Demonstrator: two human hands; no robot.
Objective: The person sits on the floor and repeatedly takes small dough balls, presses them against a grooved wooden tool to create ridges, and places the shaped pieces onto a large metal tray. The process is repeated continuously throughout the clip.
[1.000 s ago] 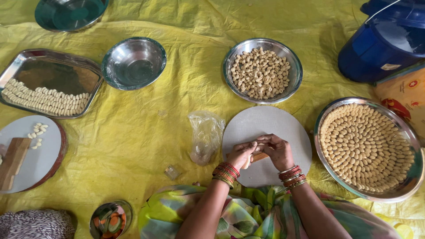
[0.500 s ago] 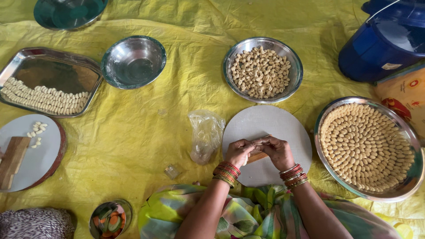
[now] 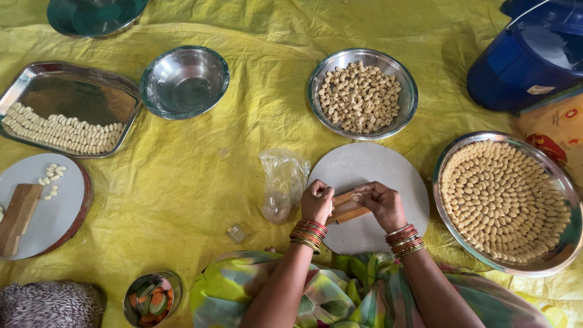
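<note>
Small ridged wooden board (image 3: 346, 207), low in the middle of the frame, tilted, held up between both hands over a round grey board (image 3: 368, 170). Left hand (image 3: 317, 202) curled shut on the left end of the wooden piece. Right hand (image 3: 381, 204) wrapped round the right end, thumb pressing a tiny pale dough bit (image 3: 357, 198) onto the ridges. Red and gold bangles on both wrists.

Just left of the hands, a crumpled clear plastic bag (image 3: 281, 184). Above, a steel bowl of dough balls (image 3: 362, 94). To the right, a big steel plate of shaped pieces in rings (image 3: 507, 203). Upper left, an empty steel bowl (image 3: 184, 82) and a steel tray with rows of pale pieces (image 3: 65, 109). Upper right corner, a blue tub (image 3: 531, 56). Everything resting on a yellow sheet (image 3: 182, 182).
</note>
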